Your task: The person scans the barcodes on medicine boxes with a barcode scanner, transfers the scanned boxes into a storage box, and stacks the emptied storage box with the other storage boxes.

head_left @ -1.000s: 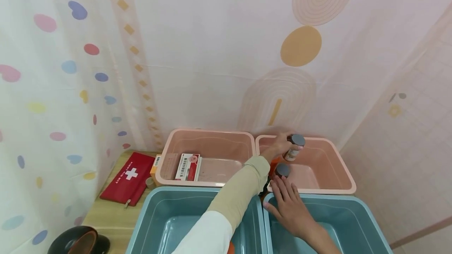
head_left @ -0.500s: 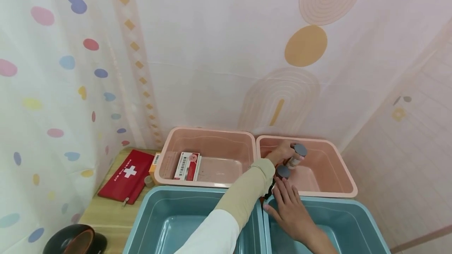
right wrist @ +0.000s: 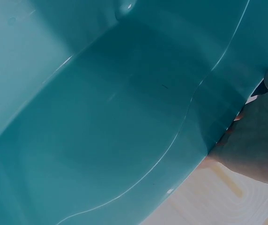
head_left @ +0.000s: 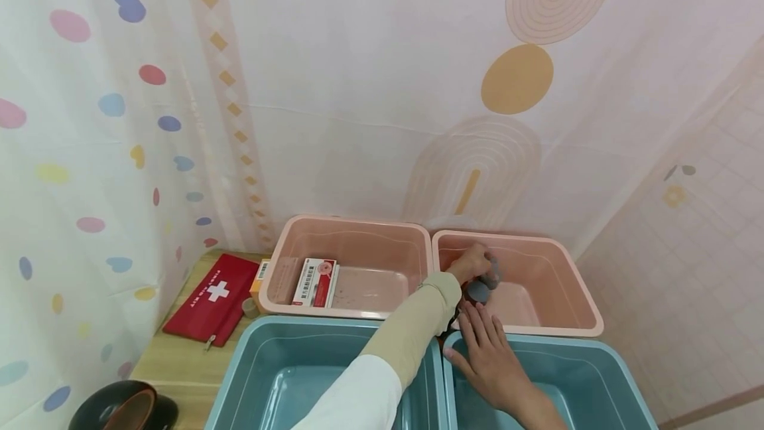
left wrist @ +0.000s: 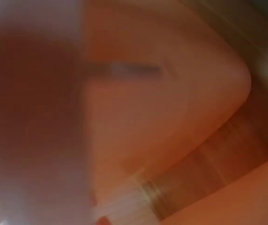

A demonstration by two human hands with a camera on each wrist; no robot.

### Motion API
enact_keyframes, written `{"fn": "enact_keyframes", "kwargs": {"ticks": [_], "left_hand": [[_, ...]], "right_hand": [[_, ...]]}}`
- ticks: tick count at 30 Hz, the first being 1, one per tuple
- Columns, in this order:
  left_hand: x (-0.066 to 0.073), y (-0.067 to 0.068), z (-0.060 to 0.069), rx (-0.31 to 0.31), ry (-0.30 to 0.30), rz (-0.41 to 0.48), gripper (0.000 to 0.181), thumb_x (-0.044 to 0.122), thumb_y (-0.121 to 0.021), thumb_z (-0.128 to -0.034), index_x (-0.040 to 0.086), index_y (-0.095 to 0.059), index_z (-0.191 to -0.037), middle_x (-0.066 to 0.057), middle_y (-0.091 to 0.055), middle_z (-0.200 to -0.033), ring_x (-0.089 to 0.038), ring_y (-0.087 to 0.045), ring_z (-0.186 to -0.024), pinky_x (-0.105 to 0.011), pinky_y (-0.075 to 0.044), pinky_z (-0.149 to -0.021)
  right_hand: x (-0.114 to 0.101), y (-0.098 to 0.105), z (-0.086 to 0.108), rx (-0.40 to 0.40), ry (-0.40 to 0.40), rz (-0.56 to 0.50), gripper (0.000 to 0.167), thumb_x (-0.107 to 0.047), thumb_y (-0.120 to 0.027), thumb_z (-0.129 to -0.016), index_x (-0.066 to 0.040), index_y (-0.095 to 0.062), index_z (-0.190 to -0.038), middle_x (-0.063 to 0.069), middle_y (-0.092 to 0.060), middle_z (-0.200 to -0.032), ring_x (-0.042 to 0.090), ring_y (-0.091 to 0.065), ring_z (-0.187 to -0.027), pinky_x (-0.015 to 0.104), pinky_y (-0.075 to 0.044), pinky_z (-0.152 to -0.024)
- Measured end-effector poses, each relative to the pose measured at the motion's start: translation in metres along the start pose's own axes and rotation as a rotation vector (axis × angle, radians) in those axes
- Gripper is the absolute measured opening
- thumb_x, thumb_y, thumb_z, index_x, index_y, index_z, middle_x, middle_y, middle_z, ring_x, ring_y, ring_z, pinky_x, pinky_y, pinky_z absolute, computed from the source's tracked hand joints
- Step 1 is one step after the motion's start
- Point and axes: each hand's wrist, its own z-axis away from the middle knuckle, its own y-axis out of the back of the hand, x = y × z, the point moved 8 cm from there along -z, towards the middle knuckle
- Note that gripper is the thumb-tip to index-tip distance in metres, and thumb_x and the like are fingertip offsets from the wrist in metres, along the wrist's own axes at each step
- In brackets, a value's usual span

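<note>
My left hand (head_left: 471, 263) reaches into the right pink bin and grips a grey-capped bottle (head_left: 493, 273), whose body is mostly hidden from above. Close by its fingers stands a second bottle, of which the grey cap (head_left: 477, 292) shows. The left wrist view is too blurred to tell the held bottle apart. With fingers extended, my right hand (head_left: 492, 367) lies over the near rim, where the right pink bin (head_left: 549, 284) meets the right blue bin (head_left: 573, 337). In the right wrist view, the right hand (right wrist: 256, 136) is dark at the blue bin's edge.
The left pink bin (head_left: 358, 221) holds a white and red medicine box (head_left: 316, 283). In front is the left blue bin (head_left: 298, 324). A red first aid pouch (head_left: 215, 297), an orange box (head_left: 260, 277) and a black bowl (head_left: 113, 407) sit at left. A curtain (head_left: 358, 85) hangs behind.
My left hand has lowered the grey-capped bottle further into the right pink bin, next to the other bottle. My right hand has stayed nearly in place.
</note>
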Motion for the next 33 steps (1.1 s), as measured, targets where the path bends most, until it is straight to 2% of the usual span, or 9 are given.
{"fn": "enact_keyframes", "kwargs": {"ticks": [4, 7, 14, 19, 20, 24, 26, 27, 33], "left_hand": [[0.0, 0.004, -0.01, 0.042, -0.01, -0.026, 0.029, -0.003, -0.079, -0.0945, -0.003, -0.077, -0.123, -0.015, -0.077, -0.124, -0.025, -0.073, -0.107, -0.032, -0.063, -0.092], [0.004, 0.011, -0.008, 0.039, -0.035, -0.036, 0.026, -0.003, -0.076, -0.0985, -0.004, -0.076, -0.124, -0.016, -0.076, -0.128, -0.028, -0.072, -0.116, -0.033, -0.062, -0.096], [0.042, 0.042, 0.021, -0.09, -0.193, -0.041, 0.035, -0.004, -0.065, -0.1047, -0.01, -0.068, -0.139, -0.024, -0.07, -0.143, -0.034, -0.067, -0.134, -0.032, -0.059, -0.107], [0.07, 0.069, 0.046, -0.157, -0.279, -0.184, 0.042, 0.008, -0.048, -0.1154, -0.006, -0.057, -0.154, -0.02, -0.061, -0.158, -0.027, -0.064, -0.136, -0.025, -0.053, -0.107], [0.074, 0.075, 0.053, -0.156, -0.31, -0.217, 0.041, 0.009, -0.044, -0.1167, -0.006, -0.06, -0.152, -0.019, -0.066, -0.151, -0.025, -0.065, -0.128, -0.024, -0.052, -0.104], [0.073, 0.104, 0.098, -0.204, -0.327, -0.209, 0.05, 0.02, -0.037, -0.1205, -0.003, -0.044, -0.165, -0.019, -0.048, -0.169, -0.028, -0.047, -0.157, -0.036, -0.039, -0.129], [0.067, 0.119, 0.127, -0.25, -0.339, -0.209, 0.056, 0.028, -0.034, -0.1218, 0.001, -0.034, -0.17, -0.018, -0.038, -0.176, -0.031, -0.037, -0.164, -0.043, -0.032, -0.134], [0.061, 0.126, 0.143, -0.269, -0.324, -0.202, 0.06, 0.032, -0.033, -0.122, 0.005, -0.022, -0.175, -0.015, -0.022, -0.182, -0.033, -0.027, -0.168, -0.048, -0.028, -0.135], [0.015, 0.157, 0.228, -0.264, -0.302, -0.155, 0.071, 0.057, -0.031, -0.1184, 0.023, -0.01, -0.178, -0.001, -0.017, -0.184, -0.028, -0.026, -0.168, -0.057, -0.025, -0.135]], "right_hand": [[0.0, 0.002, -0.002, 0.009, 0.01, -0.001, 0.079, -0.044, -0.057, -0.114, 0.006, -0.031, -0.169, 0.028, -0.018, -0.181, 0.049, -0.012, -0.168, 0.069, -0.011, -0.134], [0.0, 0.003, -0.003, 0.013, 0.016, -0.012, 0.078, -0.042, -0.057, -0.114, 0.006, -0.031, -0.169, 0.028, -0.019, -0.18, 0.05, -0.011, -0.168, 0.07, -0.012, -0.134], [0.006, 0.004, -0.006, -0.009, 0.007, -0.031, 0.08, -0.045, -0.056, -0.114, 0.006, -0.029, -0.17, 0.029, -0.018, -0.18, 0.051, -0.008, -0.168, 0.071, -0.009, -0.133], [0.014, 0.007, -0.005, -0.006, -0.01, -0.028, 0.081, -0.044, -0.057, -0.114, 0.007, -0.028, -0.17, 0.031, -0.018, -0.18, 0.053, -0.007, -0.168, 0.072, -0.006, -0.133], [0.015, 0.007, -0.005, -0.008, -0.012, -0.027, 0.081, -0.044, -0.056, -0.114, 0.007, -0.027, -0.17, 0.031, -0.017, -0.18, 0.053, -0.007, -0.168, 0.072, -0.006, -0.133], [0.015, 0.007, -0.008, 0.015, 0.006, -0.044, 0.081, -0.043, -0.058, -0.114, 0.007, -0.028, -0.17, 0.032, -0.018, -0.179, 0.055, -0.008, -0.167, 0.074, -0.007, -0.132], [0.013, 0.008, -0.009, 0.038, 0.021, -0.054, 0.081, -0.043, -0.059, -0.113, 0.008, -0.028, -0.169, 0.033, -0.018, -0.179, 0.055, -0.009, -0.166, 0.075, -0.007, -0.131], [0.013, 0.009, -0.01, 0.055, 0.032, -0.066, 0.082, -0.043, -0.059, -0.113, 0.008, -0.029, -0.169, 0.033, -0.019, -0.178, 0.056, -0.009, -0.166, 0.076, -0.007, -0.131], [0.012, 0.007, -0.015, 0.16, 0.125, -0.12, 0.085, -0.047, -0.059, -0.112, 0.007, -0.028, -0.169, 0.035, -0.02, -0.177, 0.054, -0.009, -0.166, 0.073, -0.002, -0.132]]}}
